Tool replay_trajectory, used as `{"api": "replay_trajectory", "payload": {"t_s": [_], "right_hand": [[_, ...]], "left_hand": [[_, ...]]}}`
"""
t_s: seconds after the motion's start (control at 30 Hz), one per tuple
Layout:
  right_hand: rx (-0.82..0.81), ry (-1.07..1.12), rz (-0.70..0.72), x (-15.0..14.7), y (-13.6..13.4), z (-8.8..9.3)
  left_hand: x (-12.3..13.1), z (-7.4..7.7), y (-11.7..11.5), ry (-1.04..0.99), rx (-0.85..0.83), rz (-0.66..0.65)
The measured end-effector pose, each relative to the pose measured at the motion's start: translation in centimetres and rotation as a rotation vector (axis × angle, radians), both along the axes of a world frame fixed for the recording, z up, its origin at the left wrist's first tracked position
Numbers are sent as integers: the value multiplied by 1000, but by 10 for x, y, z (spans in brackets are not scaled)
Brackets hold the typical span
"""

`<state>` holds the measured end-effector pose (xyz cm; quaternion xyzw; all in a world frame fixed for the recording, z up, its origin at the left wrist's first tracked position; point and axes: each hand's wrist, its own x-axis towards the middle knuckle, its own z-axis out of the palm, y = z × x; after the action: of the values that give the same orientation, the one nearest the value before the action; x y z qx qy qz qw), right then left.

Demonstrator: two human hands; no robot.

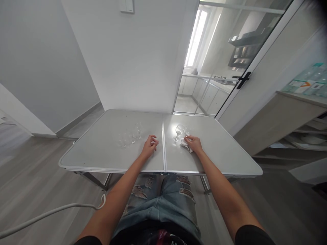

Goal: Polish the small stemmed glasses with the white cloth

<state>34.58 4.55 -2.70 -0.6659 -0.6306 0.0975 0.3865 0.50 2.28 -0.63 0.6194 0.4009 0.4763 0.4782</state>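
Observation:
My left hand [150, 145] rests on the grey folding table [102, 153] near its centre seam, fingers curled loosely with nothing in them. My right hand [193, 143] lies on the right half of the table, fingers closed on a small white cloth [186, 145]. A clear wine glass [178, 131] stands just left of and beyond that hand, apart from it. Several more clear glasses [130, 136] stand in a group on the left half, beyond my left hand.
A white wall stands behind the table. A glass sliding door with a black handle [242, 80] opens to a kitchen at the right. A wooden shelf unit [293, 126] holds boxes at far right. A white cable [51, 212] runs at lower left.

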Motion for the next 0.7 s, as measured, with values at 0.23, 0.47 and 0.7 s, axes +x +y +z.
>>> {"api": "replay_trajectory", "payload": {"t_s": [0.23, 0.47, 0.7], "right_hand": [[-12, 5, -27, -4, -3, 6], [-31, -13, -137, -3, -34, 10], [-39, -44, -165, -2, -74, 7]], "left_hand": [[-1, 5, -2, -10, 5, -4], [-3, 10, -14, 174, 197, 148], [-40, 16, -54, 377, 387, 586]]}}
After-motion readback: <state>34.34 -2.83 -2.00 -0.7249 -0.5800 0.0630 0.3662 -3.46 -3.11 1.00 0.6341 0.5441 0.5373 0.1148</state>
